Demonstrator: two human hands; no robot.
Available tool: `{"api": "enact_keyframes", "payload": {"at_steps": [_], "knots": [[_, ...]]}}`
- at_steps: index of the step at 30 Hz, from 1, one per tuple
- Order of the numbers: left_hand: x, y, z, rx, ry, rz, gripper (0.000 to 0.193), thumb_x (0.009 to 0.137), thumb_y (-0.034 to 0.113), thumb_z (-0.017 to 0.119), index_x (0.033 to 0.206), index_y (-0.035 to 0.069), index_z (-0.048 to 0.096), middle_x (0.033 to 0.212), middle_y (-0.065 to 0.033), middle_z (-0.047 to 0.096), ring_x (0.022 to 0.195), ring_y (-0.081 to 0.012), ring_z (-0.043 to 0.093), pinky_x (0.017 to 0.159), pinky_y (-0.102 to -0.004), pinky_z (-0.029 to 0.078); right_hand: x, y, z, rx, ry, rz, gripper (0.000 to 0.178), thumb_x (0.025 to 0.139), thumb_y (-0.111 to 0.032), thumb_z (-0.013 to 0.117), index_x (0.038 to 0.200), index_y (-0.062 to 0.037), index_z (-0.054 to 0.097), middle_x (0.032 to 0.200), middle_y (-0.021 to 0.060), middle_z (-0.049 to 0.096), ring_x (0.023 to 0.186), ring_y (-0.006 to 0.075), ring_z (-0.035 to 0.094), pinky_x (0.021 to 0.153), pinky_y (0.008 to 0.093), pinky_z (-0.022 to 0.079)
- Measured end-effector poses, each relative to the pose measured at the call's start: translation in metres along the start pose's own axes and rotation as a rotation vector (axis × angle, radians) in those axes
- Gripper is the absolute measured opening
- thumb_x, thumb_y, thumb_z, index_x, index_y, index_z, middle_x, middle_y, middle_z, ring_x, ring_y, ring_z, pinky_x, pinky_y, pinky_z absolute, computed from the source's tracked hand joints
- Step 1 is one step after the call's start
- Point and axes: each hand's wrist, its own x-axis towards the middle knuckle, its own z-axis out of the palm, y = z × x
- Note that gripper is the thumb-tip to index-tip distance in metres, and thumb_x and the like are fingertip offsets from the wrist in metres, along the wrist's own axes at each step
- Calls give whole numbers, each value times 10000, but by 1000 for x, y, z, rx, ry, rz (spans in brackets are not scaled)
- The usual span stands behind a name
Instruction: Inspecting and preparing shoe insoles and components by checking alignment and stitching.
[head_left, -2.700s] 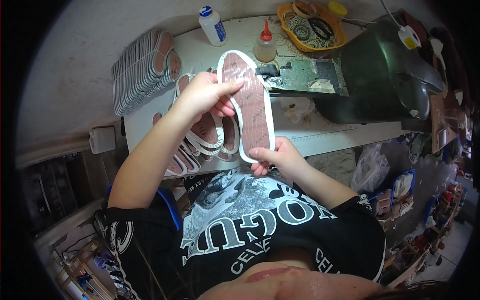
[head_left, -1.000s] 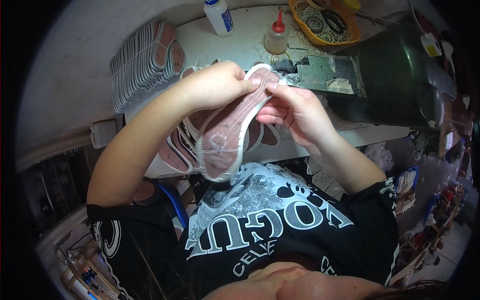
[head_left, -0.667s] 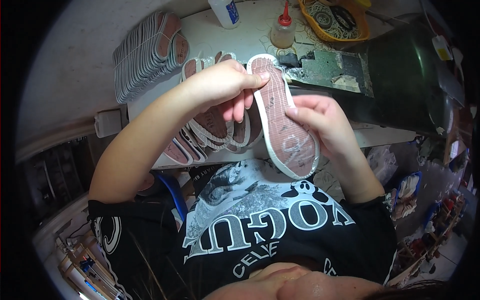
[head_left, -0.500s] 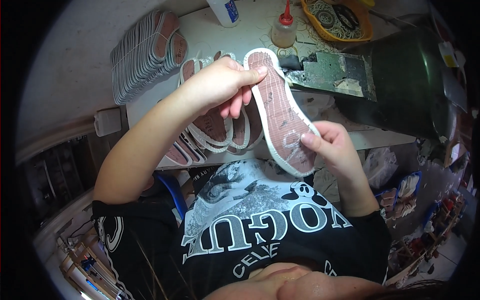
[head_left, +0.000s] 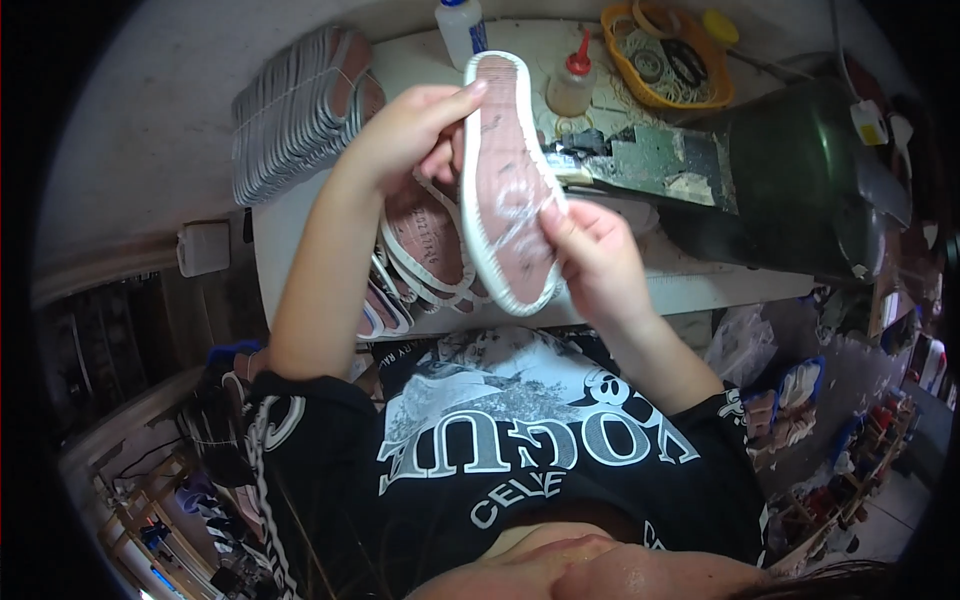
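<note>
A shoe insole (head_left: 508, 190), pinkish brown with a white wrapped rim, is held up between both hands over the bench's front. My left hand (head_left: 425, 125) pinches its narrow far end, thumb on the brown face. At the wide near end, my right hand (head_left: 596, 255) grips the right edge, its thumb also on top. Faint pen and chalk marks show on the brown face. Behind my left hand lies a pile of similar white-rimmed insoles (head_left: 428, 245), partly hidden by the hand and the held insole.
Bundled grey-edged insoles (head_left: 290, 125) stand at the back left. A dark green machine (head_left: 790, 175) with a flat arm (head_left: 665, 165) occupies the right. Beyond are a red-tipped bottle (head_left: 571, 88), a white bottle (head_left: 461, 35) and a yellow basket (head_left: 617, 60) of cords.
The held insole has moved left and farther from my body, turning more upright in view. Both hands have moved with it and keep their grip at its two ends.
</note>
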Motion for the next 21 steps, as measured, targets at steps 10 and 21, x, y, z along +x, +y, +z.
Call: {"api": "enact_keyframes", "payload": {"at_steps": [10, 21], "knots": [[-122, -32, 92, -161, 283, 516, 537, 950, 282, 484, 1343, -2, 253, 1027, -128, 508, 941, -210, 551, 821, -335, 455, -31, 4, 30, -453, -277, -69, 336, 877, -103, 618, 1169, 20, 505, 1079, 70, 560, 959, 119, 566, 834, 263, 474], [-166, -35, 110, 619, 471, 622, 681, 893, 201, 566, 1432, 23, 189, 1133, -189, 388, 1005, -291, 462, 899, -382, 380, -32, -59, 93, -652, -504, -105, 445, 848, -217, 676, 1136, 23, 434, 990, 81, 528, 854, 97, 551, 733, 241, 486]]}}
